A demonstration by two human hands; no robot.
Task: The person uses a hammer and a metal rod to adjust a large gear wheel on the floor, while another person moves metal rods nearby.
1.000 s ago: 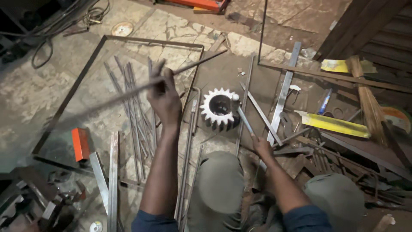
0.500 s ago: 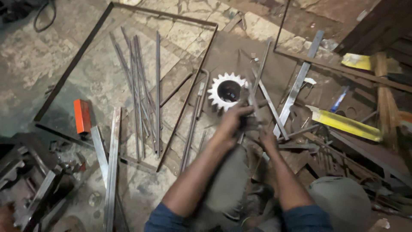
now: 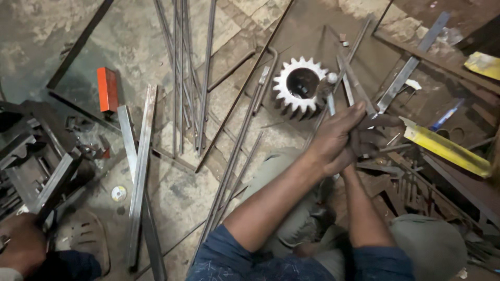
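Note:
My left hand [image 3: 333,140] and my right hand [image 3: 371,136] are clasped together just right of a toothed steel gear [image 3: 301,86] that lies flat on the floor. Both are closed around the thin handle of a hammer-like tool [image 3: 329,91], whose dark head with a pale round end sticks up beside the gear's rim. My left hand lies on top and hides most of my right hand's fingers. A flat steel strip [image 3: 357,83] slants past just above the knuckles. My knees sit below the hands.
Long thin steel rods [image 3: 179,78] lie side by side on the stone floor at left. A flat bar [image 3: 139,171] with an orange block [image 3: 108,88] at its far end, a yellow strip [image 3: 448,148] and scrap metal [image 3: 416,187] surround me. Another person's hand [image 3: 21,244] and sandal [image 3: 88,244] are at lower left.
My left hand let go of the long rod it held up over the frame and came right to join my right hand on the tool. The view has moved closer to the gear.

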